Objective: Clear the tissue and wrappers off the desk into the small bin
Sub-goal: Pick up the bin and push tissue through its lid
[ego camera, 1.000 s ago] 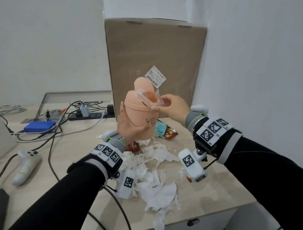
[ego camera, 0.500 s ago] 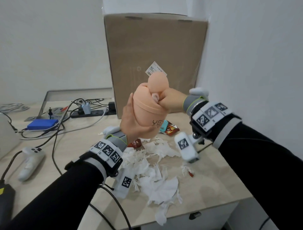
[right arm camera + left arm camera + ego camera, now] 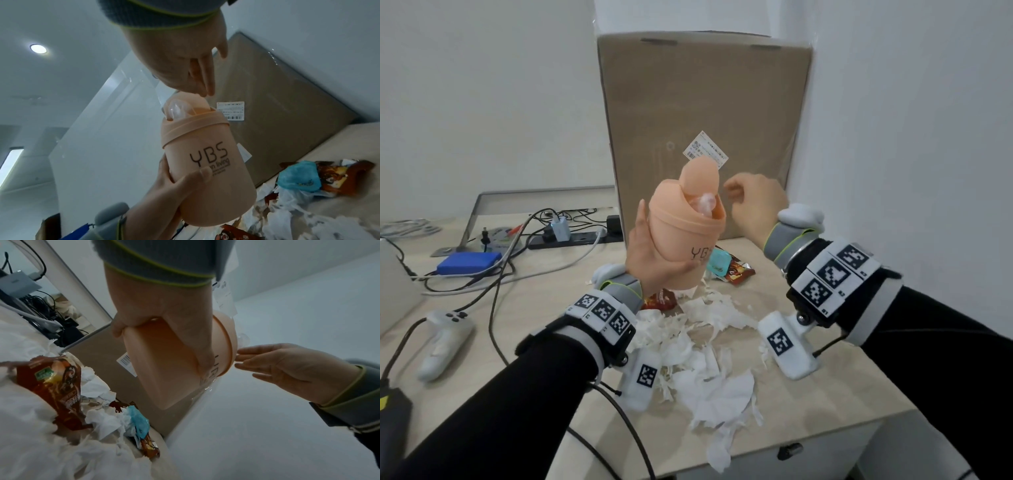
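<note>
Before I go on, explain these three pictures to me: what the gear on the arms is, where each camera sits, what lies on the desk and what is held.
No machine here: a person works with bare hands, wearing bands with black-and-white markers and a small camera on each wrist. The wide picture comes from a camera on the head; the other two look along each hand from the wrists. The left hand has its grip around a small peach bin, held in the air. A clear wrapper sticks out of its open top. The right hand holds nothing, fingers relaxed beside the bin. On the desk lie torn white tissue and snack wrappers, with a cardboard box behind.
</note>
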